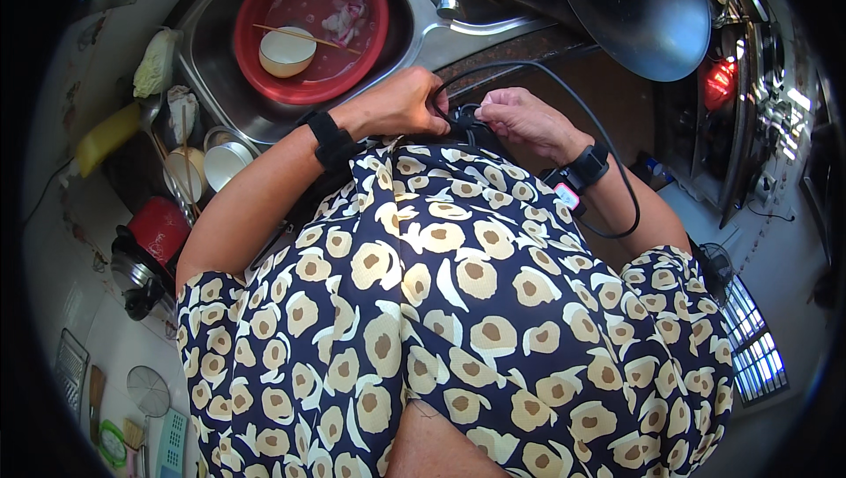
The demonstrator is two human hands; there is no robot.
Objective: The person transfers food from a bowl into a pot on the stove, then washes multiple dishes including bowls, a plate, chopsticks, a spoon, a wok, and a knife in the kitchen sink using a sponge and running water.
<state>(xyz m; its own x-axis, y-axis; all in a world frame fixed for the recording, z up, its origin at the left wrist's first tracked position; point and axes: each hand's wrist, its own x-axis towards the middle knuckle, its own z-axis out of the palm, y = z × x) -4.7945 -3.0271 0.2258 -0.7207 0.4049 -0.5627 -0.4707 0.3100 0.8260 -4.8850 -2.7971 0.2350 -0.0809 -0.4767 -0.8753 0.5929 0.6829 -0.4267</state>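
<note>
Both hands are close together in front of my waist, by the worktop's front edge. My left hand (408, 104) has its fingers curled on a black cable (574, 91), near some dark gear at the shirt's hem. My right hand (522, 120) is just right of it, thumb and forefinger pinched at a small bundle of cable (468, 116). The cable loops up over my right hand and down past my right forearm. Each wrist wears a black strap (327, 138). What lies under the fingers is partly hidden.
A red plastic basin (246, 48) with water, a bowl (287, 48) and chopsticks stands in the steel sink (198, 58). A large wok (638, 9) overhangs the worktop at upper right. Cups (226, 162), utensils and a red container (157, 230) stand at left.
</note>
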